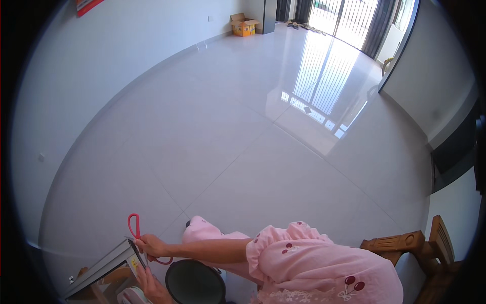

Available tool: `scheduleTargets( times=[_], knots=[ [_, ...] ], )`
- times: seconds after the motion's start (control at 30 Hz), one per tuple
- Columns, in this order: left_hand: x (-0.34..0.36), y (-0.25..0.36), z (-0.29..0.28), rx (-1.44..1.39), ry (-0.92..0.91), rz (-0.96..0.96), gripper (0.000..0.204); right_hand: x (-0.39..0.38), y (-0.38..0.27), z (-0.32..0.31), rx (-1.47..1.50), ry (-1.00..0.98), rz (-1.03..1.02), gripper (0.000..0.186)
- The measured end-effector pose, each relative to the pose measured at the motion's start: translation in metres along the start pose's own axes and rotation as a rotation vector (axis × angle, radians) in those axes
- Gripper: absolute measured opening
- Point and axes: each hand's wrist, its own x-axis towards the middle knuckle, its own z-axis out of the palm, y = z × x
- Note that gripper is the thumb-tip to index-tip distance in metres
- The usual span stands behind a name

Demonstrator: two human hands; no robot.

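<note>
Scissors (137, 227) with red loop handles show in the head view, held at the lower left by the person's right hand (153, 247). That hand is curled closed around their middle, with one red loop standing above the fingers and the other below the wrist; the blades are mostly hidden. They sit at the upper right corner of a grey-framed panel (96, 268), which bears a small yellow sticker (134, 262). The left hand (152, 286) is just below, fingers extended close together along the panel's right edge; whether it grips anything, I cannot tell.

A round dark bucket (196, 283) stands near the panel's right edge. The right arm wears a pink sleeve (324, 258) printed with cherries, and a pink trouser leg (202, 230) shows behind the forearm. Carved wooden furniture (392, 242) stands at the right.

Pale glossy tiles cover the floor (212, 126). At its far edge are an open cardboard box (244, 28), a row of footwear (306, 27) and a bright barred door (341, 17).
</note>
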Motion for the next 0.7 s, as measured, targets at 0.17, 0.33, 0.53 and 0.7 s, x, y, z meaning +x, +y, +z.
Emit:
scheduleTargets(
  times=[0.17, 0.33, 0.53, 0.7],
  knots=[
    [-0.012, -0.004, -0.001, -0.043, 0.125, 0.073, 0.016, -0.008, -0.006, -0.007, -0.023, -0.037, -0.025, 0.042],
    [-0.016, 0.002, -0.013, -0.079, -0.055, 0.154, 0.013, -0.016, -0.013, -0.014, -0.046, -0.142, -0.086, 0.039],
    [0.022, 0.042, -0.051, -0.313, 0.588, -0.098, 0.017, -0.033, -0.023, -0.014, -0.143, -0.476, -0.211, 0.038],
    [0.008, -0.012, -0.028, -0.982, 0.293, -0.493, 0.020, -0.053, -0.031, -0.016, -0.181, -0.712, -0.308, 0.037]
  ],
)
